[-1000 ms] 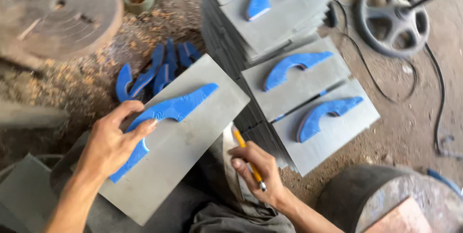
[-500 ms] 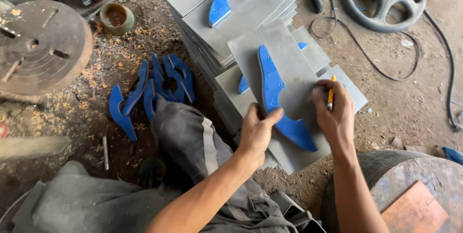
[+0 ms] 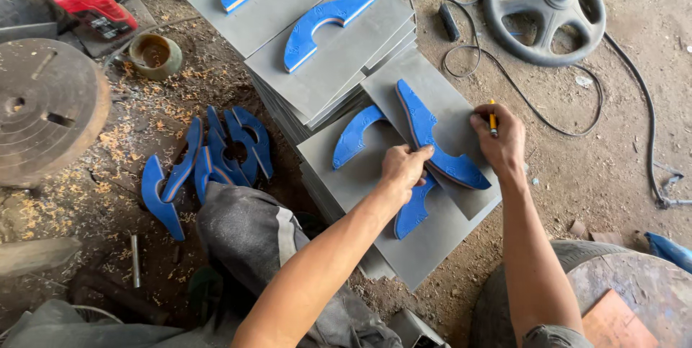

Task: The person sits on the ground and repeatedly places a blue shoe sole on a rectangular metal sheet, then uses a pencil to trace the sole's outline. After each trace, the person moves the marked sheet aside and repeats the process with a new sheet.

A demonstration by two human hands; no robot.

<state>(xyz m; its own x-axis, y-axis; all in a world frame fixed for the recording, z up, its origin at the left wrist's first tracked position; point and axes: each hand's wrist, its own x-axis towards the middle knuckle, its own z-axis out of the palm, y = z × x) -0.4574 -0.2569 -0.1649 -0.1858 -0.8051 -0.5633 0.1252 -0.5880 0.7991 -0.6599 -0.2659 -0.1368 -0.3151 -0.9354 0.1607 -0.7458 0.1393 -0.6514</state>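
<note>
My left hand [image 3: 404,168] presses on a curved blue template [image 3: 432,139] that lies on a grey sheet [image 3: 450,99], the top one of a low pile of grey sheets [image 3: 404,247] on the ground. My right hand [image 3: 501,139] rests on the sheet's right edge and holds a yellow pencil [image 3: 492,119] upright between its fingers. Two more blue templates [image 3: 355,137] [image 3: 412,211] lie on sheets just below and poke out from under the top one.
A taller stack of grey sheets [image 3: 324,67] with blue templates [image 3: 324,20] stands behind. Loose blue templates [image 3: 209,161] lie on the sawdust-strewn ground at left, by a round metal disc [image 3: 43,103]. A black wheel [image 3: 544,9], a cable [image 3: 641,103] and a red tool [image 3: 83,2] lie around.
Both hands carried the grey sheet with its blue template from my lap onto the low pile at right. The left hand now presses the template flat; the right hand has settled at the edge.
</note>
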